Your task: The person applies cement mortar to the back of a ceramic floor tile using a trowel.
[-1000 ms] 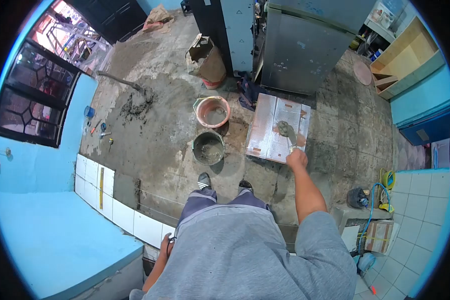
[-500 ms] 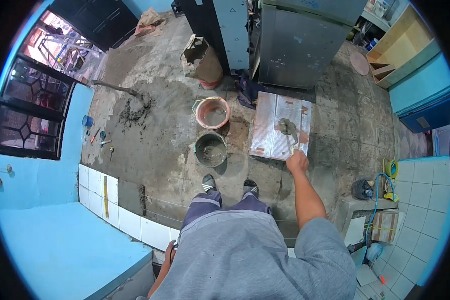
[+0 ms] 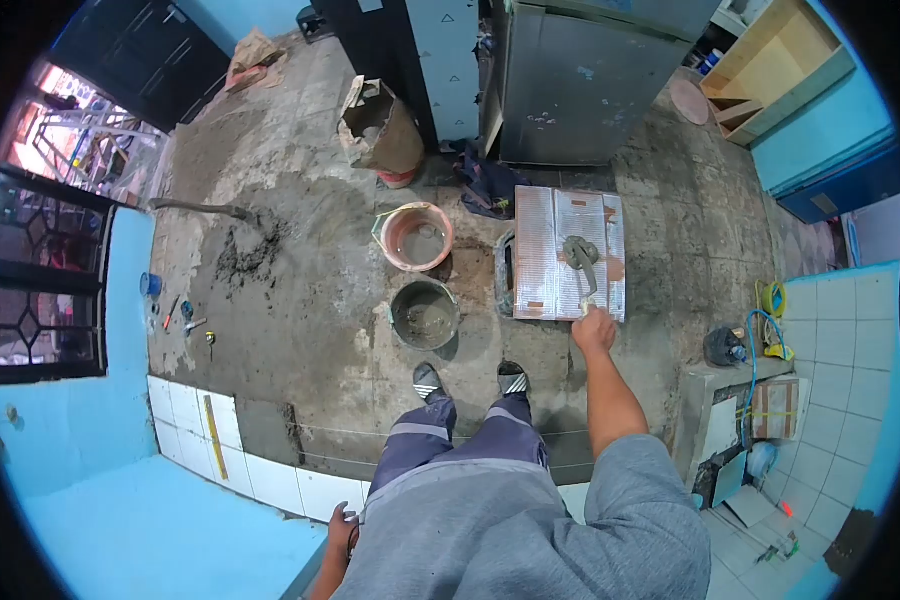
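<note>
Gripped a trowel [image 3: 588, 275] by its handle in the right hand [image 3: 594, 330], with closed fingers and an outstretched arm at the near edge of a foil-faced board [image 3: 545, 250]. Set the blade against a small mound of grey mix [image 3: 578, 246], on the right-hand half of the board. Called, in judgement, for a firm but unforced grip, a blade laid low and nearly flat, and short, light strokes, so as to gather the mix without scoring the foil or pushing loose material over an edge. Demanded also a steady wrist, given the long reach and a stance to the left of the board. Held the left hand [image 3: 343, 530] low beside the grey shirt [image 3: 450, 520]; could not tell from this view whether open, closed or gripping anything. Included, left of the board, a pink bucket [image 3: 398, 238] and, nearer the feet, a dark bucket [image 3: 404, 300] with grey contents. Showed farther left a larger heap [image 3: 248, 255] on the floor [image 3: 320, 350], and white tiles [image 3: 275, 483] beside the blue wall [image 3: 70, 430].
</note>
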`<action>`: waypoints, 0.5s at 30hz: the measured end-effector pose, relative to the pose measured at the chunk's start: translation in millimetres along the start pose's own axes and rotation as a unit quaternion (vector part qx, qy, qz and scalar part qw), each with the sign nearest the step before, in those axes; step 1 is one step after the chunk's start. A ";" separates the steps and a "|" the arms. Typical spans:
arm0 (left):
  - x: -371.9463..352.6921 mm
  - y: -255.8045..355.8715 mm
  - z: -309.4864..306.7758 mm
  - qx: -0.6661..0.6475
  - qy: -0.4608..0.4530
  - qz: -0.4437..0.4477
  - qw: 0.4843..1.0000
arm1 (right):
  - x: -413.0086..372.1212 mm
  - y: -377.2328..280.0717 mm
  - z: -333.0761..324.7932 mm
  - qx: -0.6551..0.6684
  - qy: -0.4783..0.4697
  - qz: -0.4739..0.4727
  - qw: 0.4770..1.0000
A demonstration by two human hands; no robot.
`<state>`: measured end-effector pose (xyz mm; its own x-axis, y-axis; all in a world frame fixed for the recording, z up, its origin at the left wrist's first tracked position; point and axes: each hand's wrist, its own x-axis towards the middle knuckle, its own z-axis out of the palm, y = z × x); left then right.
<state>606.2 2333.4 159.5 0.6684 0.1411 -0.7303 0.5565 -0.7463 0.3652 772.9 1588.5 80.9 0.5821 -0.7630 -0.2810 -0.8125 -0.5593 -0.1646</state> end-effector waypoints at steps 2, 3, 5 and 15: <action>20.0 -4.2 -18.2 0.052 -0.017 -0.019 0.998 | -4.8 -4.7 3.7 -0.003 0.001 0.023 1.000; 29.9 -6.6 -26.3 0.076 -0.025 -0.030 0.996 | -7.8 -9.7 4.7 -0.005 0.001 0.032 0.999; 54.6 -12.1 -47.2 0.074 -0.011 -0.027 0.997 | -18.7 -19.5 3.8 0.007 0.006 0.032 0.999; 214.8 73.4 -100.5 0.171 0.049 0.083 0.981 | -126.1 -8.3 9.8 0.614 -0.027 0.176 0.769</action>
<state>840.2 2374.2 87.4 0.7888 0.0482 -0.6128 0.2489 -0.9366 0.2468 706.0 1692.5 108.5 0.3437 -0.7638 -0.5464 -0.3557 0.4326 -0.8284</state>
